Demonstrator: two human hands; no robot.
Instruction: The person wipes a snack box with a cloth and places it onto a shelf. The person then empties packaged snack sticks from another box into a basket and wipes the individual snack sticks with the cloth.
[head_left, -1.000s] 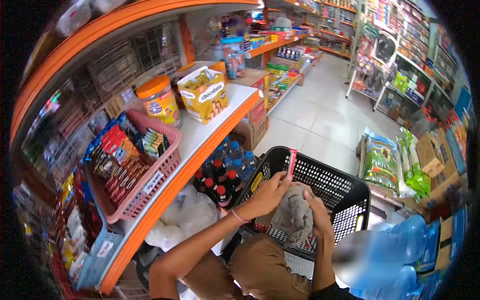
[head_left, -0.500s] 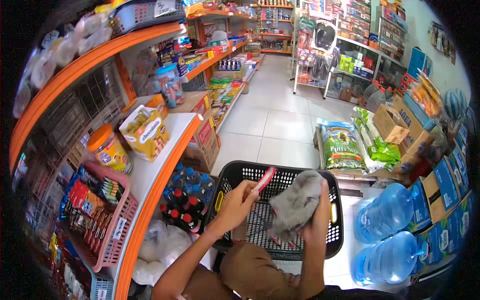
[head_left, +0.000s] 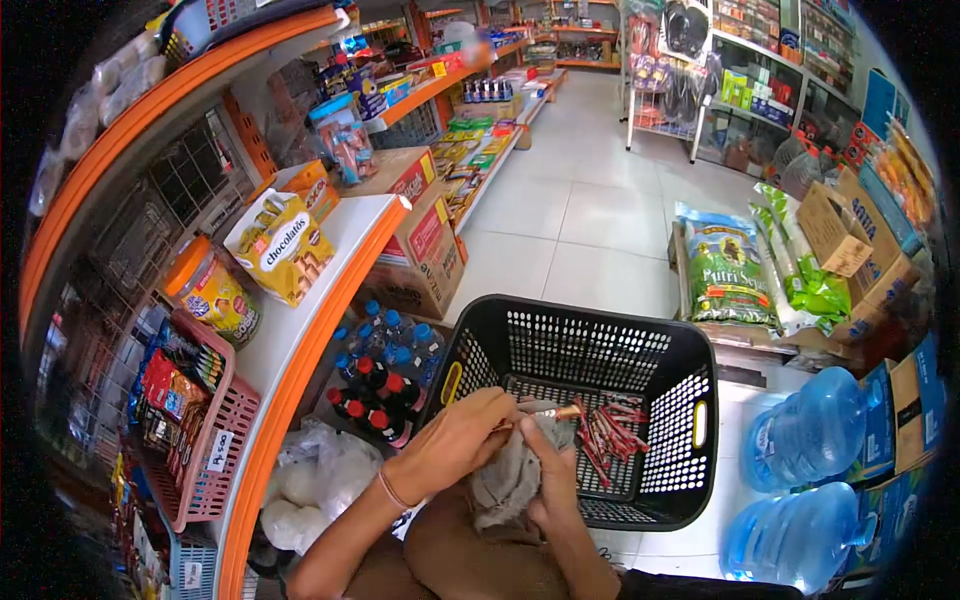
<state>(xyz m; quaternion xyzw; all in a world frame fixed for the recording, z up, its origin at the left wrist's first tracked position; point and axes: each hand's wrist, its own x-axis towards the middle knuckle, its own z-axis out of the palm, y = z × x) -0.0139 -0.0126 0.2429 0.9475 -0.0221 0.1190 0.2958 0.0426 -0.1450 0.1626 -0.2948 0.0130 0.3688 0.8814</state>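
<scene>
My left hand (head_left: 455, 440) is closed, fingers pinched at the grey cloth's upper edge, on what looks like a slim stick packet (head_left: 558, 412) whose end sticks out to the right. My right hand (head_left: 552, 475) grips the crumpled grey cloth (head_left: 503, 485), its thumb up against the packet. Both hands meet above my lap, at the near left rim of a black plastic basket (head_left: 590, 345). Inside it, several red stick packets (head_left: 605, 435) lie in a loose pile. The part of the packet between my fingers is hidden.
An orange-edged shelf (head_left: 320, 360) on the left carries a chocolatos box (head_left: 285, 245), a jar (head_left: 212, 290) and a pink basket (head_left: 215, 455). Bottles (head_left: 375, 385) stand below. Blue water jugs (head_left: 805, 425) and a green sack (head_left: 728, 265) are on the right.
My hands have come together, moving down and left out over the near rim. The cloth now meets the packet that my left hand held apart. The pile in the basket is now uncovered.
</scene>
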